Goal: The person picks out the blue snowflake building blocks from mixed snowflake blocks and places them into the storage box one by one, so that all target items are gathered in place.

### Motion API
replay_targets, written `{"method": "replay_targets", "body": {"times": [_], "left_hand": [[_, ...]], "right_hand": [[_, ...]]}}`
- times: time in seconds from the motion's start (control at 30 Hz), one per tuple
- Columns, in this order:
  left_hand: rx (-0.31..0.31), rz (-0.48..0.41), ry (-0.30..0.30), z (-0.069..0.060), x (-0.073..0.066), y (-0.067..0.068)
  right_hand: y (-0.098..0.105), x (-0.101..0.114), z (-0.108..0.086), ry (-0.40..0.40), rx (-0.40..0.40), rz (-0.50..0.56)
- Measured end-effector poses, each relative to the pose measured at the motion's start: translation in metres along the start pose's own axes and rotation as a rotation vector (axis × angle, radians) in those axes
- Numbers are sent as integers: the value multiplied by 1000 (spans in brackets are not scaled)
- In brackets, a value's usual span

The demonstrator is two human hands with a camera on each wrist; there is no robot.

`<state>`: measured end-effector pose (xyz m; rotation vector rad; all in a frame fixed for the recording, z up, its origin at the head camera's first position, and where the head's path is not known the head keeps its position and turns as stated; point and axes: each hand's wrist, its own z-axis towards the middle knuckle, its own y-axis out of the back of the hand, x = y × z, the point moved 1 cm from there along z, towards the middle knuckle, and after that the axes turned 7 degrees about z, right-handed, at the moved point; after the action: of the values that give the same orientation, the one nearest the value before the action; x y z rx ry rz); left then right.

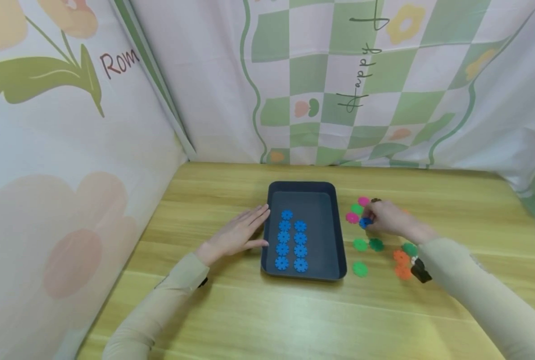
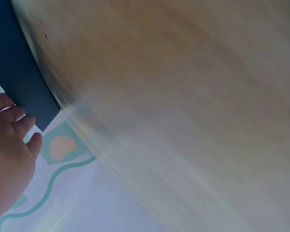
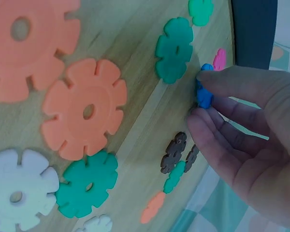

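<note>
In the head view a dark rectangular tray [image 1: 314,235] lies on the wooden table, with blue snowflake discs [image 1: 300,250] in two columns on its left half. My left hand [image 1: 238,234] rests against the tray's left side, fingers straight and thumb spread. To the right of the tray, my right hand [image 1: 391,219] pinches a blue snowflake disc [image 3: 204,89] between thumb and fingers. Pink discs [image 1: 352,218] and light green discs [image 1: 359,244] lie close to that hand. The left wrist view shows the left hand [image 2: 14,145] touching the tray's wall [image 2: 19,63].
Right of the tray lie more loose discs: orange ones [image 1: 401,257], dark green ones [image 1: 376,244], white ones [image 3: 19,188] and brown ones [image 3: 174,152]. A printed curtain [image 1: 330,75] hangs behind the table [image 1: 231,300], and another cloth [image 1: 69,200] borders its left side.
</note>
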<state>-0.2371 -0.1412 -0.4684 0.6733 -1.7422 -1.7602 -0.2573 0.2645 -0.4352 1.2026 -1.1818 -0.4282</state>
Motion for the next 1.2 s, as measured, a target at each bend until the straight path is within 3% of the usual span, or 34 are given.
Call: {"method": "replay_targets", "body": {"times": [0.17,0.5,0.63,0.83,1.2], "left_hand": [[0,-2,-1,0,0,1],[10,15,1,1,0,1],[6,16,1,1,0,1],[11,14,6,0,0,1],[26,-2,21,1,1,0]], "right_hand": [[-1,1,-1,41,-25,-45],[9,3,4,99,-108,-14],[20,15,13,123,-136,-38],[29,44,32,128,-109,-58],[11,84,75,209,-42,-99]]}}
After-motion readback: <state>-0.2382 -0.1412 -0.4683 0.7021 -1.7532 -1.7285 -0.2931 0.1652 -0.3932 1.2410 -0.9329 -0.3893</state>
